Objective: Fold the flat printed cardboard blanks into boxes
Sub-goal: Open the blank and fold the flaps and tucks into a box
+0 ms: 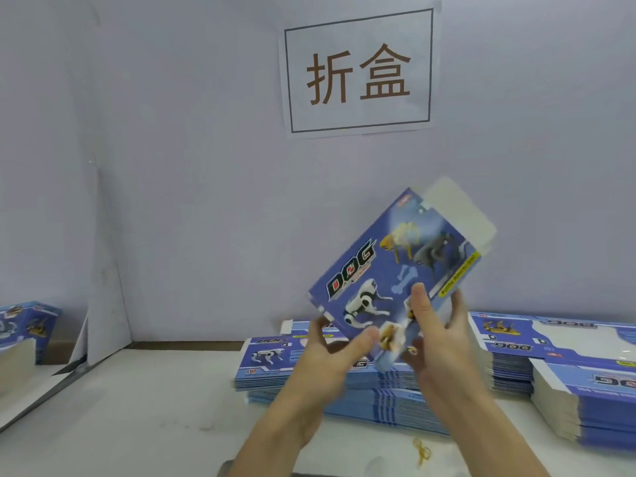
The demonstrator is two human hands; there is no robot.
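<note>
Both hands are up in front of the wall, holding one printed blank (395, 270) in the air above the worktop (137, 407). The blank is tilted, its long axis running up and to the right, with a plain white flap (457, 211) at its top end just short of the wall. The left hand (330, 359) grips the lower left edge, thumb lying across the printed face and the other fingers curled behind. The right hand (437, 342) pinches the lower right edge, thumb pressed on the front near the yellow strip, fingers wrapped behind the card.

Directly beneath the hands lies a stack of flat blanks (275, 370), and a second stack (516, 342) sits just beside it to the right. A third, taller stack (592, 404) stands at the right edge of the view, closer to the person. Far left, a folded box (24, 325) rests by the side panel.

The near-left part of the worktop is open white surface. A yellow rubber band (421, 451) lies near the front edge, under the right forearm. A paper sign (359, 68) hangs on the wall above.
</note>
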